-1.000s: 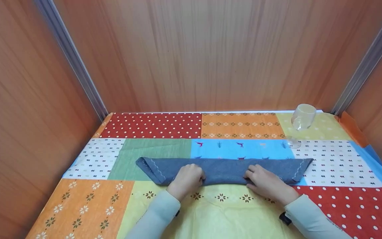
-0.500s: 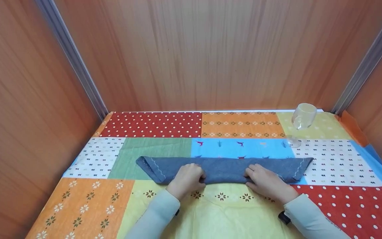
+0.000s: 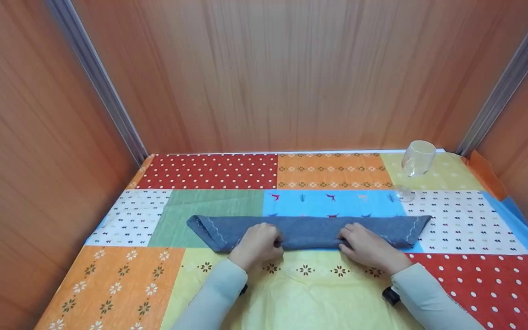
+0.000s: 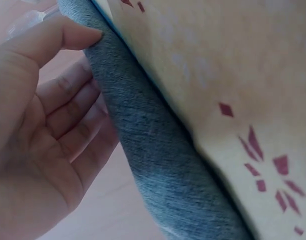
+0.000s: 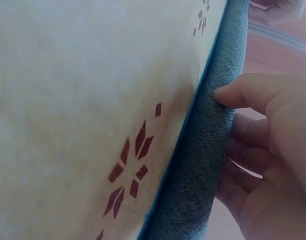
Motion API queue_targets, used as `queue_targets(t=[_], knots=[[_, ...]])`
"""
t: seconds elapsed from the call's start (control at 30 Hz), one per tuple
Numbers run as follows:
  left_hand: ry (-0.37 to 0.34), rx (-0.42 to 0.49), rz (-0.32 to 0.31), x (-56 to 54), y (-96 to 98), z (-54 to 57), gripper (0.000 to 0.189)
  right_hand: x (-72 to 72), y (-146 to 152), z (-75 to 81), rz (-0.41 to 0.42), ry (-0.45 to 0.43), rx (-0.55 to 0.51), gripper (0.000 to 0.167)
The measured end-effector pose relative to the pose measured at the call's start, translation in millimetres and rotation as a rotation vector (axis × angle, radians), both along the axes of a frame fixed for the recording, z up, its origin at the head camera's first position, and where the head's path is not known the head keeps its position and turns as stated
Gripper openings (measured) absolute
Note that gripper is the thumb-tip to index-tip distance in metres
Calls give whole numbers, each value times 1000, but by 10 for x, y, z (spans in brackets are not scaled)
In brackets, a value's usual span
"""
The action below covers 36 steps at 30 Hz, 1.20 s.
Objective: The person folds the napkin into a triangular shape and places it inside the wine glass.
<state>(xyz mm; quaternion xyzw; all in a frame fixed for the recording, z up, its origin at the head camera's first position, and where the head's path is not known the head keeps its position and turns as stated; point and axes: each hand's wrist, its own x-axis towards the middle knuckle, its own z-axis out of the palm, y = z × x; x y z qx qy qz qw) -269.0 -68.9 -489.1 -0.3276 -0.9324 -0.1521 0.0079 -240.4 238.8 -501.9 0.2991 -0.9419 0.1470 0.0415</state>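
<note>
A grey-blue cloth (image 3: 312,233) with pale stitching near its slanted ends lies across the table, folded into a long strip. At the left part of its near edge, my left hand (image 3: 257,245) grips the cloth. My right hand (image 3: 367,247) holds the same edge farther right, and a stretch of cloth shows between the two hands. In the left wrist view the thumb (image 4: 83,36) presses the rounded edge from the near side, with the fingers beyond it. The right wrist view shows the other thumb (image 5: 238,92) set the same way on the fold.
A stemmed glass (image 3: 417,160) stands upright at the back right, beyond the cloth's right end. The patchwork tablecloth (image 3: 126,284) covers the table. Wood-grain panels (image 3: 282,82) rise behind and on both sides.
The cloth's near edge has shifted very slightly away from me with both hands on it, and the strip looks a touch narrower. The glass stands in the same place.
</note>
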Motion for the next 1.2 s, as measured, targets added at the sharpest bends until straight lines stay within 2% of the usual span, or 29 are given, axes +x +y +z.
queue_targets(t=[0.13,0.3,0.57,0.77,0.97,1.2], knots=[[-108,54,4,-54,-40,0,29,-50,26,-6,-10,-36,-13,13],[-272,134,47,-150,-104,-30,13,-106,56,-27,-52,-115,-62,15],[-405,226,57,-257,-168,-67,15,-167,89,-40,-64,-202,-108,21],[-449,258,93,-280,-190,-72,18,-215,92,-46,-64,-247,-140,18],[-424,256,96,-314,-186,-78,21,-246,58,-35,-94,-328,-205,12],[-446,217,174,-370,-130,-48,11,-297,-1,-18,-142,-295,-155,6]])
